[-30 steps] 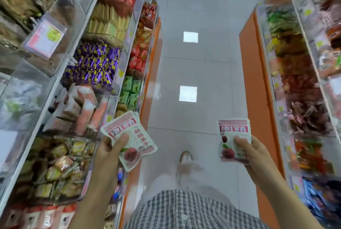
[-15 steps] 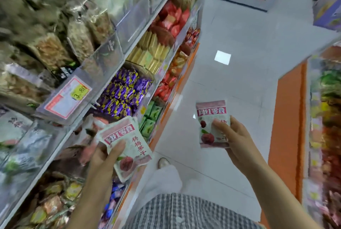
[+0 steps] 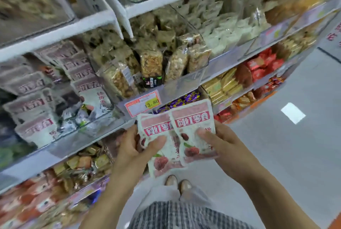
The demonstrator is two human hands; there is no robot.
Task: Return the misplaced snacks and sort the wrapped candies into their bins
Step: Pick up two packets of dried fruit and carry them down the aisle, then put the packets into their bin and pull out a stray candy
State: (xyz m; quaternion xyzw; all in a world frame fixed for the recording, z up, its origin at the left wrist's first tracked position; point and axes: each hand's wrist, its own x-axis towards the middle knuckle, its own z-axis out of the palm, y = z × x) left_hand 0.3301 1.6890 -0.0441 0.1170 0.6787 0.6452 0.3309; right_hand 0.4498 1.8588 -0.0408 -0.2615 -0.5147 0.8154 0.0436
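Note:
My left hand (image 3: 132,147) grips a white snack pouch (image 3: 157,133) with a pink band, red characters and a red fruit picture. My right hand (image 3: 223,145) holds a second, identical pouch (image 3: 191,118), which overlaps the first one's right edge. Both pouches are side by side at chest height in front of the shelf. Matching pouches (image 3: 92,88) stand stacked in a clear bin at the left of the middle shelf. Wrapped candies (image 3: 83,166) fill a bin on the shelf below my left hand.
Clear bins of nut bars (image 3: 151,62) and white cakes (image 3: 230,24) sit on the middle shelf behind a price tag (image 3: 143,103). Purple (image 3: 184,98), gold (image 3: 221,85) and red (image 3: 263,64) candies lie lower right. Grey aisle floor (image 3: 295,155) is at the right.
My view has swung left and up from the aisle to the shelf. My two hands have come together, so the two pouches now overlap instead of being held apart.

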